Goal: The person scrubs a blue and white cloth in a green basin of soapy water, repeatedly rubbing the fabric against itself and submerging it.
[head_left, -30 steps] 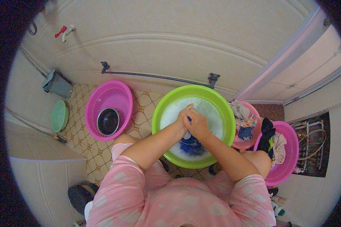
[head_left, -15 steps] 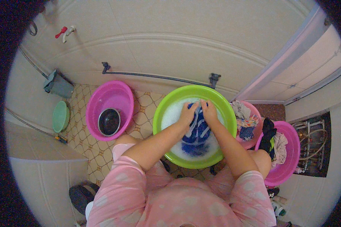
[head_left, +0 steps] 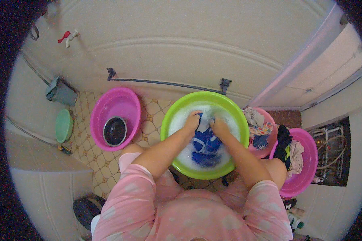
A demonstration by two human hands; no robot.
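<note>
Left hand: The top of the blue cloth (head_left: pixel 207 146) is pinched by the left hand (head_left: pixel 192 121), with the fingers bent over its edge.
Right hand: The other side of the same cloth is pinched by the right hand (head_left: pixel 220 127); how the fingertips are set underneath cannot be told.
Gap: The two hands are kept a little apart, and a pale grey part of the cloth is held up between them.
Blue cloth: It is marked with white bits, and its lower end is laid in the white suds (head_left: pixel 182 124).
Green tub: The suds and the cloth are held in the big green tub (head_left: pixel 205 95), which is set between the person's knees.
Left pink tub: A dark round pot (head_left: pixel 115 131) is held inside the pink tub (head_left: pixel 122 105) on the left.
Right side: Crumpled clothes (head_left: pixel 263 128) are piled in a pale pink tub just beside the green one. Dark cloth (head_left: pixel 284 136) and pale cloth (head_left: pixel 296 156) are draped in a bright pink tub (head_left: pixel 313 160).
Far left: A small green bowl (head_left: pixel 63 125) is put near a grey bucket (head_left: pixel 62 92).
Wall: A tap (head_left: pixel 71 39) with a red handle is fixed up high.
</note>
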